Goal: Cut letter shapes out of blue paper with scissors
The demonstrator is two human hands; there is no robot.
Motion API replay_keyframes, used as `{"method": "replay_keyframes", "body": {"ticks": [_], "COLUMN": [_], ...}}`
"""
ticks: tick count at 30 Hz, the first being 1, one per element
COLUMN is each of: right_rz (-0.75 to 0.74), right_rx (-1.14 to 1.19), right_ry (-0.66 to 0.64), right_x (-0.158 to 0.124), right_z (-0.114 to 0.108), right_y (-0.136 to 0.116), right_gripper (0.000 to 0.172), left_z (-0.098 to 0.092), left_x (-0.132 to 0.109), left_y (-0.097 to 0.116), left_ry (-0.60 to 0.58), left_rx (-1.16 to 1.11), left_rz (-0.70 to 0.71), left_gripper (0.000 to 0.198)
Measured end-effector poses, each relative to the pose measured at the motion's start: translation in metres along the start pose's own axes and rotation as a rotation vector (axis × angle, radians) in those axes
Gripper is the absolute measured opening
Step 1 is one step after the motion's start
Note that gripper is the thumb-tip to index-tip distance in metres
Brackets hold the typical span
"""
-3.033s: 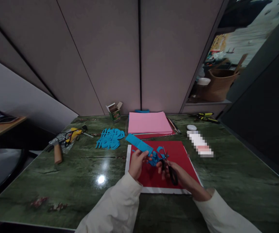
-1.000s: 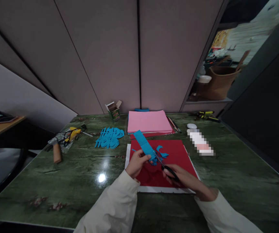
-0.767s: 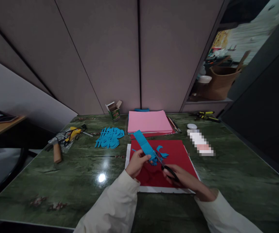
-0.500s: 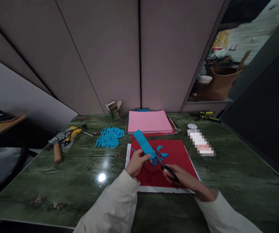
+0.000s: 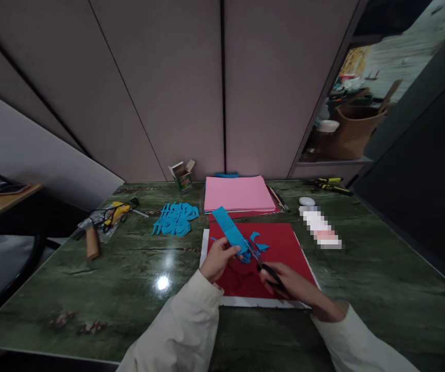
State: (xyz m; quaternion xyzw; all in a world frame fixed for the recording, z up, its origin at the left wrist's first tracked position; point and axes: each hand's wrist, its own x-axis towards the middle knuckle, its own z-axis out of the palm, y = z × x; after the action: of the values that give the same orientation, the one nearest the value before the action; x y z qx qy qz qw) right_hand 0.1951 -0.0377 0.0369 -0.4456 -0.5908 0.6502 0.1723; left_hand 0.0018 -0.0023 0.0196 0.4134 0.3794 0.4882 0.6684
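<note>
Green marble-look tabletop point(image 5: 90, 289). Left hand point(image 5: 217, 261) pinches a blue paper strip point(image 5: 228, 230); right hand point(image 5: 286, 281) clenched on black-handled scissors point(image 5: 272, 275), blades against the strip. Red card sheet point(image 5: 280, 243) directly beneath the grip; pink paper stack point(image 5: 238, 194) beyond it.

Garment: one long-sleeved top point(image 5: 181, 323) in soft cream fabric, loose in cut, covering both arms to the wrist. Left sleeve point(image 5: 168, 343): broad, with deep creases along the forearm and a wide, rounded cuff. Right sleeve point(image 5: 362, 343): same cloth, cuff standing open around the wrist. Left hand point(image 5: 217, 261) and right hand point(image 5: 284, 281): bare.
</note>
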Motion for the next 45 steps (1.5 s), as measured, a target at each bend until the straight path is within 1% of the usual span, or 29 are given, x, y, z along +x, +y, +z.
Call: {"method": "replay_keyframes", "body": {"ticks": [11,18,21,24,30,36,45], "right_rz": [-0.007,-0.062,-0.081,-0.084,-0.097,-0.094,-0.074], "right_rx": [0.011,-0.043,-0.032,-0.026,-0.052,-0.071,-0.064], "right_ry": [0.018,0.046,0.038,0.022,0.036,0.038,0.044], "right_x": [0.003,0.006,0.008,0.008,0.007,0.008,0.008], "right_z": [0.001,0.001,0.001,0.001,0.001,0.0,0.001], "right_y": [0.005,0.009,0.012,0.012,0.012,0.014,0.014], "right_gripper": [0.033,0.033,0.033,0.033,0.033,0.033,0.034], "left_z": [-0.001,-0.001,-0.001,-0.001,0.0,-0.001,-0.001], "left_x": [0.0,0.0,0.0,-0.001,0.0,0.001,0.0], "left_y": [0.0,0.0,0.0,0.001,0.0,0.0,0.001], "left_ry": [0.01,0.007,0.007,0.015,0.012,0.012,0.018], "left_rx": [0.013,0.011,0.01,0.015,0.017,0.032,0.025], "left_rz": [0.005,0.004,0.005,0.002,0.005,0.007,-0.008], "left_gripper": [0.02,0.021,0.02,0.02,0.018,0.016,0.02]}}
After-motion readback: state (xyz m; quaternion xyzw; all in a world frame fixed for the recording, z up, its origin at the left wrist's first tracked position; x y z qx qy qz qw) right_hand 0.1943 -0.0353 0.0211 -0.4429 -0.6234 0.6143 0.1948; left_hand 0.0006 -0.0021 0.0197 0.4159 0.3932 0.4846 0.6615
